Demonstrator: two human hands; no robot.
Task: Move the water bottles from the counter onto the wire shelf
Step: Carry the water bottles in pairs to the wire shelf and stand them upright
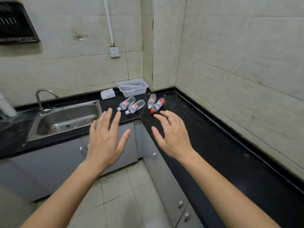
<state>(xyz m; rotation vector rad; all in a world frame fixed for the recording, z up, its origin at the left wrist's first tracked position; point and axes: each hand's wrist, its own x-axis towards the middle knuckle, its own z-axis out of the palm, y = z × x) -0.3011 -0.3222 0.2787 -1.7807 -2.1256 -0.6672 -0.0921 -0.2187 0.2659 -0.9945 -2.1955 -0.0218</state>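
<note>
- Four water bottles lie on their sides on the black surface (205, 129) near the inner corner, caps pointing towards the person.
- The left pair is the far-left bottle (127, 103) and the second bottle (135, 106), side by side, both with white caps and red-marked labels.
- The right pair is the third bottle (151, 100) and the red-capped bottle (158, 104), close together at the neck end. Whether they touch is hard to tell.
- A seam in the surface runs between the two pairs.
- The left hand (105, 139) and right hand (173, 139) hang in the air just short of the bottles, apart from each other, fingers spread, holding nothing.
- Just behind the left pair sits a white plastic basket (133, 87) against the wall. Something pale lies inside it, too blurred to name.
- A white tissue pack (107, 93) lies left of the basket.
- Further left is a steel sink (65, 119) with a curved faucet (43, 99).
- A wall socket (114, 51) sits above the basket on the tiled wall, with a white conduit running up from it.
- The wire shelf (16, 25) hangs on the wall at upper left, well apart from the bottles, dark, blurred and cut off by the frame edge.
- A pale object (5, 104) at the left edge is cut off and unclear.
- Grey cabinet doors (49, 162) stand below the surface.
</note>
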